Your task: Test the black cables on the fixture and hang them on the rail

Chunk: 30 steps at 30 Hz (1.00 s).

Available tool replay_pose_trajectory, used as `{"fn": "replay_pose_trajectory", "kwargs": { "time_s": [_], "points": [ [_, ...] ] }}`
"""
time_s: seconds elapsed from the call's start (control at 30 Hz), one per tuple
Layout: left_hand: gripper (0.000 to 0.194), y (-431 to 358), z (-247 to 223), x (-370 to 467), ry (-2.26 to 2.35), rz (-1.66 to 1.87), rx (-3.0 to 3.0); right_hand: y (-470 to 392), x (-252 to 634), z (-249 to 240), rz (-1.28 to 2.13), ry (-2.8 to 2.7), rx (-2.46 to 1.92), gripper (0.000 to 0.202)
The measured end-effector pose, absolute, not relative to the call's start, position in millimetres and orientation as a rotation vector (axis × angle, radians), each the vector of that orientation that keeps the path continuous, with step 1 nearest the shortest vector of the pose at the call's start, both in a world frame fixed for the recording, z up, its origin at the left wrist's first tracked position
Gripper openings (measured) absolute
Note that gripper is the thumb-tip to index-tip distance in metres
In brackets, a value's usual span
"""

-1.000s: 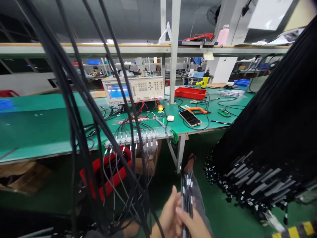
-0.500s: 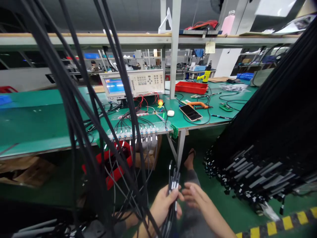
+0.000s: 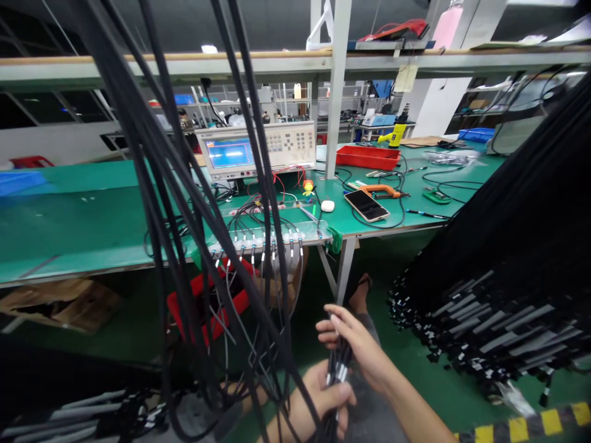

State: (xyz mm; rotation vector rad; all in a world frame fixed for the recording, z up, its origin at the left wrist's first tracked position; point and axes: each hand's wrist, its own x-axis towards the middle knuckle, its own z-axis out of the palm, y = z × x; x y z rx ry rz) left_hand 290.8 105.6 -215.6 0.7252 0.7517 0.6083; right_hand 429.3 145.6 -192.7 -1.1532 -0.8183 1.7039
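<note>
My left hand (image 3: 318, 397), low in the middle of the head view, is wrapped round a bundle of black cables (image 3: 342, 355) with white bands. The bundle points up and away, and its lower end runs out of the picture. Over its upper end lies my right hand (image 3: 357, 341), fingers stretched out and somewhat apart, close to or touching the cable tips. Long black cables (image 3: 122, 80) hang in front of the view on the left. Behind them, a row of cable plugs (image 3: 253, 243) sits along the bench's front edge.
On the green bench (image 3: 92, 215) stand a meter with a blue screen (image 3: 277, 147), a red tray (image 3: 367, 157) and a phone (image 3: 367, 205). Below is a red bin (image 3: 242, 301). A thick mass of hanging black cables (image 3: 521, 209) fills the right side.
My right hand has moved from beside the bundle to over its upper end. My left hand still grips the bundle, now slightly lower and further right. The view has shifted left.
</note>
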Motion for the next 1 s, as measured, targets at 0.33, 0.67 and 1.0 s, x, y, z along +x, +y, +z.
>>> {"fn": "replay_pose_trajectory", "kwargs": {
  "time_s": [0.33,0.67,1.0],
  "points": [
    [0.04,116.7,-218.3,277.9,0.775,0.601,0.722,141.9,436.0,-193.4,1.543,-1.005,-1.054,0.036],
    [0.067,121.1,-227.1,287.2,0.781,0.593,0.675,124.0,410.5,-211.7,1.617,-0.774,-1.171,0.076],
    [0.039,118.6,-231.0,280.4,0.699,0.575,0.752,128.1,399.5,-198.1,1.519,-0.68,-1.142,0.057]
  ]
}}
